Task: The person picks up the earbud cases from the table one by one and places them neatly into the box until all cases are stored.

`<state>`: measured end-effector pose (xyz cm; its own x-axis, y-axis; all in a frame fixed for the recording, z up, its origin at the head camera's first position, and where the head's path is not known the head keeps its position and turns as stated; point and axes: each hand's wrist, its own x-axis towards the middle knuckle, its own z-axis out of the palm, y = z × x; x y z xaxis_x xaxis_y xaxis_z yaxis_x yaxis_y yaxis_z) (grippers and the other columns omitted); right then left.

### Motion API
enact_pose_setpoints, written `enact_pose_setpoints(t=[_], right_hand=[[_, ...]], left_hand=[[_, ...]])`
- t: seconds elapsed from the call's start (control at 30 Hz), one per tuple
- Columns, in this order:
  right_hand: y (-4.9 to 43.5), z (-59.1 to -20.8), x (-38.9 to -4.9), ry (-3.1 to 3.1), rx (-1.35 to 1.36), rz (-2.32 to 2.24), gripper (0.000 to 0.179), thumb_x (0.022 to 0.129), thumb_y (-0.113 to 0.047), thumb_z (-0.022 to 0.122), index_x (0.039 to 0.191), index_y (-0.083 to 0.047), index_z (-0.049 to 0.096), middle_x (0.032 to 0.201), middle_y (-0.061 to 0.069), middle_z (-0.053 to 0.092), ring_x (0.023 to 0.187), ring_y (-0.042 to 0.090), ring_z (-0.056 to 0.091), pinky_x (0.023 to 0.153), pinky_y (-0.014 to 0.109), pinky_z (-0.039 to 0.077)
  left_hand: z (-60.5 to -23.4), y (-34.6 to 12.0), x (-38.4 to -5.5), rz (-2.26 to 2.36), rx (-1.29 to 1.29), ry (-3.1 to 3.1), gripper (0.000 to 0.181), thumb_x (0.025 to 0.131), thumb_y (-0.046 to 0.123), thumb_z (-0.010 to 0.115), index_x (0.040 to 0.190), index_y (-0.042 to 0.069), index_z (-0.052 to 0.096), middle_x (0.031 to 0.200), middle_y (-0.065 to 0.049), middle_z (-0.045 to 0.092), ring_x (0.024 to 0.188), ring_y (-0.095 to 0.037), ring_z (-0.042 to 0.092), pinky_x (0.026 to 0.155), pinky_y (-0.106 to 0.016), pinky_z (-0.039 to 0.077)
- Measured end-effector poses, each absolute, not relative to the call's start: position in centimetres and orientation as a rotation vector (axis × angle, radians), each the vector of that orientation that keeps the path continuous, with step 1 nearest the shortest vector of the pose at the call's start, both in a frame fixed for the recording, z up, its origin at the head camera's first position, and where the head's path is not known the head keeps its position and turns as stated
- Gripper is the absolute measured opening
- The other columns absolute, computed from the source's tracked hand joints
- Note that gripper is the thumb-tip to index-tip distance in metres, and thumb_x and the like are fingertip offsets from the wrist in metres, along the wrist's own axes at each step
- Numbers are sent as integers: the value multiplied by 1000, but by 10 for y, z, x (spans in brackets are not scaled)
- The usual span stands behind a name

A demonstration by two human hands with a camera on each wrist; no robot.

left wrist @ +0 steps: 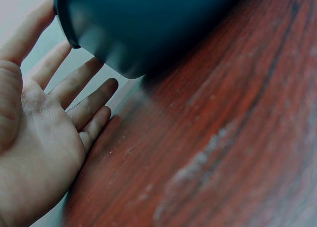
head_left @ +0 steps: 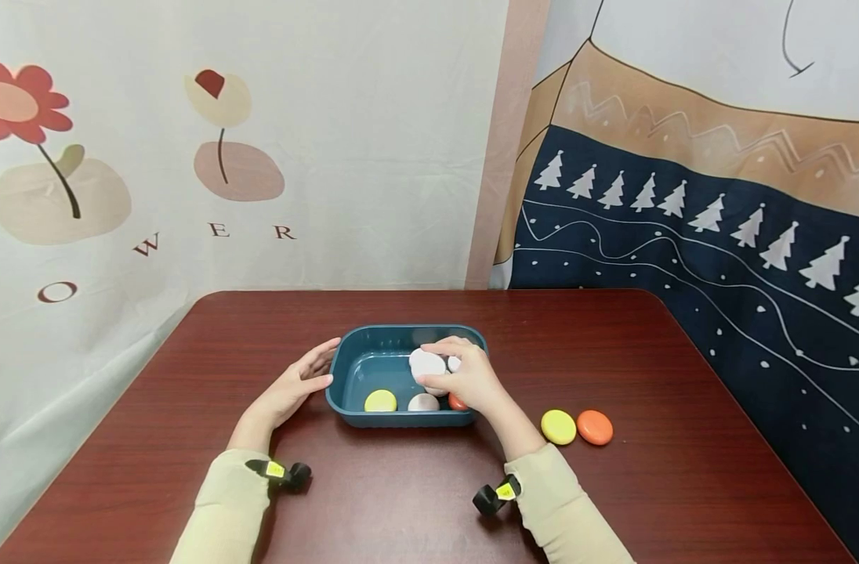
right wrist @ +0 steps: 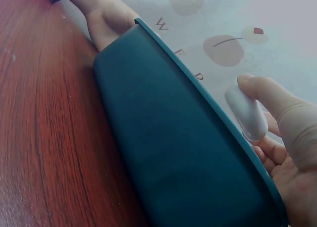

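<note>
Held white disc [head_left: 427,366]: smooth, thick; over the tray [head_left: 401,420]
Right hand [head_left: 468,377]: pinching it
Tray: one, teal, round-cornered
Inside: one yellow disc [head_left: 380,401], one orange disc [head_left: 458,403], three white discs [head_left: 424,403], some half hidden
Left hand [head_left: 290,392]: wide, touching the tray
Counter [head_left: 387,501]: glossy wood grain; one outer yellow disc [head_left: 559,427], one outer orange disc [head_left: 595,428]

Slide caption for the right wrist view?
Right hand pinches a white rounded disc over a teal rectangular tray, left hand opposite.
</note>
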<state>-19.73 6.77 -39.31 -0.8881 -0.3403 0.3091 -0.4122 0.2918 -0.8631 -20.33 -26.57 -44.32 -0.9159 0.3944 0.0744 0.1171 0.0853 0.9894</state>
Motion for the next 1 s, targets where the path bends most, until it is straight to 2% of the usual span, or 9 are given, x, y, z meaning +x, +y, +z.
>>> enact_pose_setpoints(t=[0.13, 0.43, 0.73, 1.0], right_hand=[[65, -394, -198, -2498, 724, 1678, 47, 72, -21, 85, 115, -8, 71, 109, -1, 65, 103, 20, 53, 85, 51, 45], [56, -397, -203, -2546, 816, 1646, 47, 73, -22, 85, 117, -12, 70, 113, -1, 63, 101, 18, 52, 74, 32, 49], [51, -396, -207, -2647, 851, 1537, 49, 76, -25, 82, 121, -11, 68, 115, -1, 62, 102, 17, 52, 76, 32, 48], [49, -396, -210, -2698, 900, 1521, 51, 79, -23, 81, 124, -8, 65, 117, 1, 61, 104, 17, 52, 79, 31, 48]], left_hand=[[-443, -266, -203, 1925, 520, 2145, 66, 94, 4, 56, 151, 6, 23, 152, -21, 26, 132, -18, 32, 98, -17, 33], [-443, -266, -203, 1921, 518, 2146, 66, 94, 4, 56, 152, 6, 23, 152, -21, 26, 134, -22, 30, 98, -18, 33], [-443, -266, -204, 1937, 529, 2132, 65, 94, 3, 56, 151, 6, 24, 151, -21, 27, 130, -16, 35, 98, -19, 34], [-444, -266, -203, 1935, 521, 2133, 65, 94, 3, 56, 151, 6, 24, 151, -21, 27, 131, -17, 34, 98, -19, 34]])
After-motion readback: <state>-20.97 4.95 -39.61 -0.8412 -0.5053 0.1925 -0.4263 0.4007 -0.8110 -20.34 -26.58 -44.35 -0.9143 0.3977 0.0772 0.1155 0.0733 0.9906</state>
